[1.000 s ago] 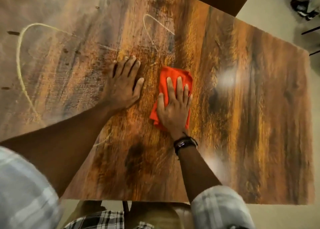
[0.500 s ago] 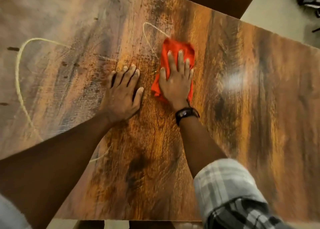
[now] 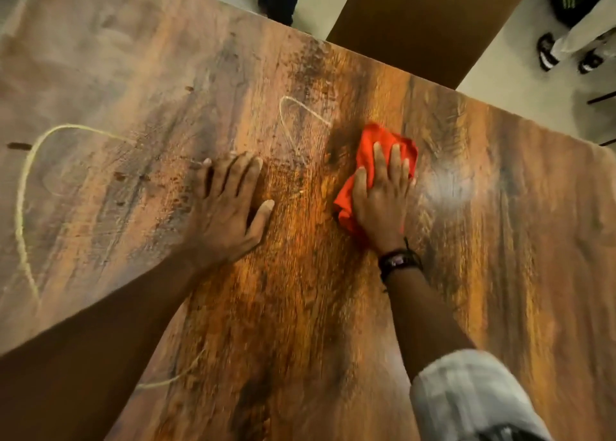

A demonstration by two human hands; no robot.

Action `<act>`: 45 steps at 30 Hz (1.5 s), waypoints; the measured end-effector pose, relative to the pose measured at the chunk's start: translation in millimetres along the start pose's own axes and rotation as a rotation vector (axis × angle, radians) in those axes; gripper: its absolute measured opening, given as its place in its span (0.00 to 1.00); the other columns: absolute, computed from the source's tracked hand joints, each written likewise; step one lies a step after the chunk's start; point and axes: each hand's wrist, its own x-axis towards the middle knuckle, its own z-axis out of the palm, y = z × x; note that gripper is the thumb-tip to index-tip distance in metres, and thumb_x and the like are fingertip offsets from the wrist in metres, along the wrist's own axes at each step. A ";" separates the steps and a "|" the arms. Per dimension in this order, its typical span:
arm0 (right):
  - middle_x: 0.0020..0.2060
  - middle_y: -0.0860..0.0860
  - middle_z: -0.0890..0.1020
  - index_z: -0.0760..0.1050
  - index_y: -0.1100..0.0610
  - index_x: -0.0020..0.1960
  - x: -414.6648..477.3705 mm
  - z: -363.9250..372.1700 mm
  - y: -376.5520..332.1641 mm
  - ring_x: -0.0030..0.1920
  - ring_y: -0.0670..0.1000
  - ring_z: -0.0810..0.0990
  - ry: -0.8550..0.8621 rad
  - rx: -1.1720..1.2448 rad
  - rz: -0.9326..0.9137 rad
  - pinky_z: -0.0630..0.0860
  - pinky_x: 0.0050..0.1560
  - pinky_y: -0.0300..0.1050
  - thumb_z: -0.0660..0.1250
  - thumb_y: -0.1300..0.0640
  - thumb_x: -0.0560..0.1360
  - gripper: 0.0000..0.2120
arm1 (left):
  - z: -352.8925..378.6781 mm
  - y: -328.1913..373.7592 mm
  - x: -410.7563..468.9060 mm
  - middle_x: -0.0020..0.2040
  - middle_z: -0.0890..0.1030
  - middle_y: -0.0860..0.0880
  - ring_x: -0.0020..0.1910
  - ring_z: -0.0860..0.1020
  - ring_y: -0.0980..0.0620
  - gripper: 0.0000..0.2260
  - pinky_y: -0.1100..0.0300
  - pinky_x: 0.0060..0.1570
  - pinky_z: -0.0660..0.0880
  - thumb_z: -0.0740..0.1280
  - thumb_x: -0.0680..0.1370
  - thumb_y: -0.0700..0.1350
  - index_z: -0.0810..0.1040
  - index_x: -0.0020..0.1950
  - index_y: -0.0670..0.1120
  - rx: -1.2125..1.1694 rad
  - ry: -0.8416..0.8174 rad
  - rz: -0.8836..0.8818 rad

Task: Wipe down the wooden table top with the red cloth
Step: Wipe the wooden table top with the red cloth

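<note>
A right hand presses the red cloth flat on the wooden counter, to the right of where it lay half a second earlier.

Its fingers lie spread and flat on the crumpled cloth, pinning rather than gripping it. The left hand stays palm down just beside it, fingers splayed wide and holding nothing. Pale curved marks cross the counter's left side; a dark band circles the right wrist.

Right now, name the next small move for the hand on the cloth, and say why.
Probably slide the right hand, pressed flat on the red cloth, left toward the pale looped mark just beside it. The left hand is braced flat on the table top, and that mark looks unwiped.
</note>
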 end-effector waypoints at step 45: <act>0.82 0.51 0.50 0.53 0.46 0.81 158.6 16.1 -124.0 0.81 0.59 0.46 -0.126 0.056 -0.103 0.40 0.77 0.63 0.52 0.43 0.84 0.27 | 4.5 0.1 4.8 0.80 0.62 0.42 0.80 0.57 0.44 0.30 0.40 0.78 0.50 0.50 0.83 0.58 0.58 0.80 0.41 0.028 -0.038 0.005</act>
